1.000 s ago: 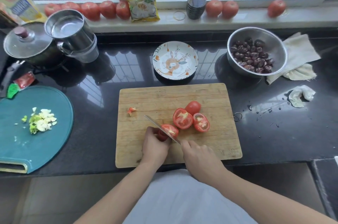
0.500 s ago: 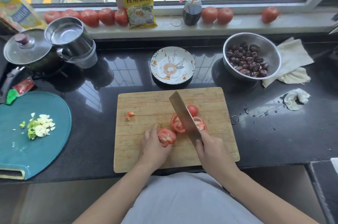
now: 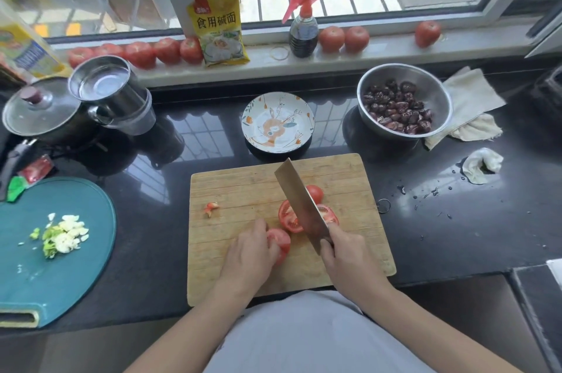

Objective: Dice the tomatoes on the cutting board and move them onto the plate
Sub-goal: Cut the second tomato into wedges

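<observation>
Cleaver raised right of the held tomato piece

Our left hand (image 3: 248, 260) grips a tomato piece (image 3: 281, 243) on the wooden cutting board (image 3: 243, 190); our right hand (image 3: 349, 263) clasps the cleaver (image 3: 301, 205), lifted just to its right, blade pointing away, above the other cut tomatoes (image 3: 289, 216); the plate (image 3: 278, 121) beyond holds none

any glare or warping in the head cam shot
Head view: window grille reflects as glare on the black counter; wide-angle lens bows the windowsill; daylight outside is washed out; cleaver and cutting board look fairly sharp.
</observation>
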`<state>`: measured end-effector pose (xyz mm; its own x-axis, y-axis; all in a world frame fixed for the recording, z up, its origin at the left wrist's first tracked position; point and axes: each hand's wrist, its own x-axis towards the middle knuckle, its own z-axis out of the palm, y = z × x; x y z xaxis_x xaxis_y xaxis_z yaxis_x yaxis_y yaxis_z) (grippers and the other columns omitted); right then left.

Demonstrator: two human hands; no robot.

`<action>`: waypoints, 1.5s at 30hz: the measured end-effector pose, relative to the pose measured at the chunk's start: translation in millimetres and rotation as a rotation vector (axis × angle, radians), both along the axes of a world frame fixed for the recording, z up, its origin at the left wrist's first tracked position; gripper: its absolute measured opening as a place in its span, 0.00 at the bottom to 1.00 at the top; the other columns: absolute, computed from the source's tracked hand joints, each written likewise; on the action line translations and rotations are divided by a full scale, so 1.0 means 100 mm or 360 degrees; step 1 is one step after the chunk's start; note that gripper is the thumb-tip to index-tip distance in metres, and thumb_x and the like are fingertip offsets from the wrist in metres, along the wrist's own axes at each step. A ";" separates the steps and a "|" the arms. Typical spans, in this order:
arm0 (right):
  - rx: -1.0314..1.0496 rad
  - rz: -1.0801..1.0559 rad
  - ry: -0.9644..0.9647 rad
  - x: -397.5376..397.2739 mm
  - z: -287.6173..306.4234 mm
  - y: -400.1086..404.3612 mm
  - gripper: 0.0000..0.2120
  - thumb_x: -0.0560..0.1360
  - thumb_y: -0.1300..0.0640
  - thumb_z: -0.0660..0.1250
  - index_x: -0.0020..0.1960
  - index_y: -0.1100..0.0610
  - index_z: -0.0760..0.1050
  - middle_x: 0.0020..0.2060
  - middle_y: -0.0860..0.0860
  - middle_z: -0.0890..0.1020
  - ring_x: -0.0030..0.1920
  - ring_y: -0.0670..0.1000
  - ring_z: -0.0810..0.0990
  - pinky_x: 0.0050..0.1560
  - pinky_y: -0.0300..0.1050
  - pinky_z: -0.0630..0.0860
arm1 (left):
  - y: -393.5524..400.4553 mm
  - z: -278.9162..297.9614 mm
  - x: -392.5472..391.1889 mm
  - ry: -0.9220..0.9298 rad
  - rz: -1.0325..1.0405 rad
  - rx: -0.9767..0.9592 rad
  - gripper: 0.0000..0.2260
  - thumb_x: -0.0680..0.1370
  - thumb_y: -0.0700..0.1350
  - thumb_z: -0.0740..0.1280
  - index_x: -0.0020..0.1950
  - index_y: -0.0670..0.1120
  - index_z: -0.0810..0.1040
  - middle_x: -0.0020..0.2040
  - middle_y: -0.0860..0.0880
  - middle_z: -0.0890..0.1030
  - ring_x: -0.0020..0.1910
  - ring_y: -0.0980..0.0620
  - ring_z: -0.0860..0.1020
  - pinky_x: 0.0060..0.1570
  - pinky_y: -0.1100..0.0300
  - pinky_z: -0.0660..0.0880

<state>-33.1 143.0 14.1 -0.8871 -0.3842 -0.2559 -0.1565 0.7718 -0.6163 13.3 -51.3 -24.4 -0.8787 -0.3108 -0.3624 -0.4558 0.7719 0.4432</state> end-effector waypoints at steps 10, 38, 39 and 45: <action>-0.0004 -0.0056 -0.0052 -0.01 -0.01 0.01 0.04 0.80 0.57 0.60 0.47 0.53 0.71 0.29 0.48 0.75 0.29 0.50 0.74 0.32 0.53 0.71 | -0.24 -0.20 0.13 0.0354 -0.0773 -0.0219 0.18 0.79 0.43 0.72 0.68 0.55 0.80 0.59 0.53 0.80 0.57 0.50 0.77 0.44 0.55 0.79; -0.0003 -0.0078 -0.0152 0.03 -0.01 0.01 0.04 0.80 0.57 0.59 0.49 0.50 0.70 0.30 0.50 0.77 0.30 0.50 0.74 0.32 0.50 0.71 | -0.39 -0.39 0.12 0.0633 -0.1084 -0.0205 0.10 0.78 0.39 0.65 0.58 0.49 0.78 0.51 0.51 0.80 0.47 0.49 0.76 0.44 0.50 0.79; -0.0006 -0.0083 -0.0157 0.03 -0.02 0.02 0.04 0.80 0.57 0.59 0.49 0.50 0.70 0.31 0.50 0.77 0.30 0.50 0.74 0.33 0.50 0.71 | -0.38 -0.37 0.12 0.0595 -0.1121 -0.0208 0.14 0.78 0.39 0.67 0.62 0.51 0.77 0.52 0.52 0.79 0.48 0.49 0.75 0.45 0.52 0.79; 0.0006 -0.0090 -0.0176 0.04 0.00 0.01 0.04 0.80 0.57 0.58 0.48 0.50 0.70 0.31 0.50 0.77 0.30 0.50 0.74 0.32 0.48 0.70 | -0.47 -0.34 0.09 0.0557 -0.1279 -0.0237 0.19 0.74 0.37 0.72 0.62 0.52 0.79 0.53 0.54 0.81 0.47 0.50 0.76 0.43 0.54 0.79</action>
